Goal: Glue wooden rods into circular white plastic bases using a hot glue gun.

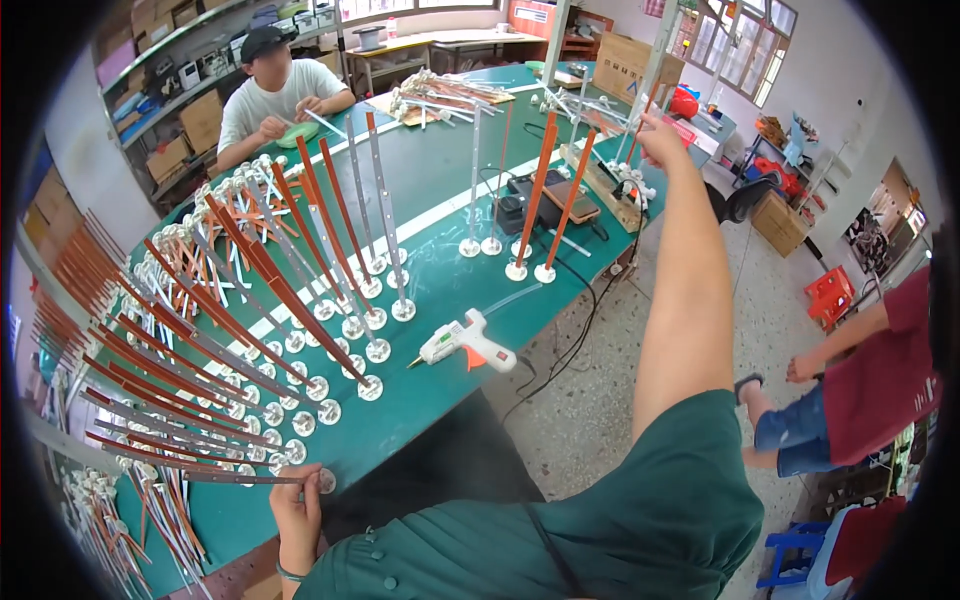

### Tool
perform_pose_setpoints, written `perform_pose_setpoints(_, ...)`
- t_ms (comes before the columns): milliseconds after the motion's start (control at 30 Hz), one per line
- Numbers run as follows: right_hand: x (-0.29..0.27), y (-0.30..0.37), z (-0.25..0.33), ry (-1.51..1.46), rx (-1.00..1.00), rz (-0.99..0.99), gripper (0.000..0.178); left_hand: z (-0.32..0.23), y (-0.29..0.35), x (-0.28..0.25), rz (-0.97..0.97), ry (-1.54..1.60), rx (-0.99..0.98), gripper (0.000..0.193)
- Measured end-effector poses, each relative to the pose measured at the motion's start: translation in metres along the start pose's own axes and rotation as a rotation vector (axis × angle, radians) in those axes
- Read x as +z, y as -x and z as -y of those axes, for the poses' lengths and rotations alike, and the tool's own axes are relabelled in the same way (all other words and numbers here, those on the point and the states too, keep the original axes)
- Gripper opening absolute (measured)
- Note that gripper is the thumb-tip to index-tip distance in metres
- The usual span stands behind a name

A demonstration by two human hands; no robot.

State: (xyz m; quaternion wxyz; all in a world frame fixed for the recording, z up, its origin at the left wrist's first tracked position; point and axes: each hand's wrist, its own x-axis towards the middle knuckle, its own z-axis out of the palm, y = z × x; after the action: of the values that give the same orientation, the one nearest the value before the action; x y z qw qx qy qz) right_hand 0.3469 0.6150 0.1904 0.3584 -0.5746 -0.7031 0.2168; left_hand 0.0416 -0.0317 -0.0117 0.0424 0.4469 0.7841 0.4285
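Observation:
My left hand [298, 507] pinches a long grey strip with holes [235, 478] close to its round white base [326, 481], at the table's near left edge. My right arm stretches far out to the right. Its hand [662, 142] has its fingers closed round an upright brown strip [636, 135] near the table's far right end. Many brown and grey strips stand on round white bases [370, 388] over the left half of the table. A white hot glue gun [468, 343] with an orange trigger lies between my hands, its clear glue stick [515, 297] sticking out behind.
On the green table [440, 265], black power adapters [510, 212] and cables lie at the right. Piles of loose strips [440, 97] are at the back and left. A co-worker [280, 95] sits opposite, holding a strip; another person [850, 370] stands at the right.

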Motion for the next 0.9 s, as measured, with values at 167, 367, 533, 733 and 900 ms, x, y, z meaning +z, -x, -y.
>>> perform_pose_setpoints(167, 0.000, 0.007, -0.033, -0.221, -0.055, -0.101, 0.039, 0.011, 0.000, 0.002, -0.018, -0.013, 0.056, 0.012)
perform_pose_setpoints(367, 0.061, 0.215, -0.008, -0.460, -0.251, 0.514, 0.019, 0.010, 0.007, -0.004, -0.100, 0.062, 0.074, 0.009)
perform_pose_setpoints(533, 0.142, 0.324, -0.018, 0.059, -0.577, 0.574, 0.027, 0.014, -0.005, -0.013, -0.071, 0.026, 0.084, 0.012)
perform_pose_setpoints(733, 0.181, 0.315, -0.047, -0.065, -0.320, 0.771, 0.042, 0.011, -0.002, -0.028, -0.078, 0.056, 0.061, 0.011)
perform_pose_setpoints(900, 0.172, 0.370, -0.033, -0.659, -0.001, 0.869, 0.041, 0.019, 0.000, -0.023, -0.073, 0.060, 0.072, 0.010)
